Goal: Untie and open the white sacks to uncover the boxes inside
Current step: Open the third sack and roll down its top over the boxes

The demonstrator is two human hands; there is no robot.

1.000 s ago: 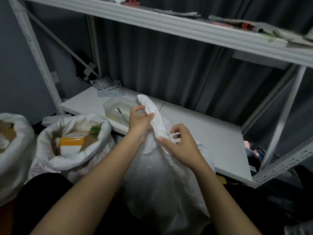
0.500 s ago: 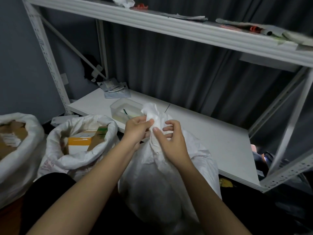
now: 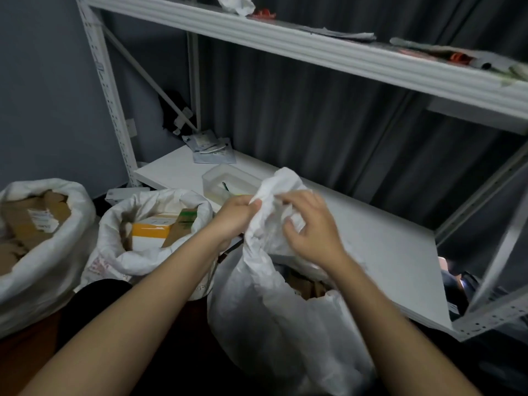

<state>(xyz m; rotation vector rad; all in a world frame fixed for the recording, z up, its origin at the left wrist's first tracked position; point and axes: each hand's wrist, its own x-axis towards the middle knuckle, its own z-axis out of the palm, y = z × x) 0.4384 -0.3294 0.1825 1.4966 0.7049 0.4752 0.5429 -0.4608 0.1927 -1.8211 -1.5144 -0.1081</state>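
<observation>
A white sack stands in front of me, its gathered top pulled up between both hands. My left hand grips the bunched top from the left. My right hand has curled fingers on the loosened cloth at the right. A gap below the right hand shows brown cardboard inside. To the left stand two open sacks with rolled rims: the middle sack shows an orange and white box, the far-left sack shows brown boxes.
A white metal rack stands behind, with a low shelf board holding a clear plastic tub and some packets. The upper shelf carries papers. A rack post rises at the right. Dark curtain behind.
The sack's top has come loose and its mouth has opened, so cardboard shows inside. Both hands stayed on the top. The view shifted so the left sacks show more.
</observation>
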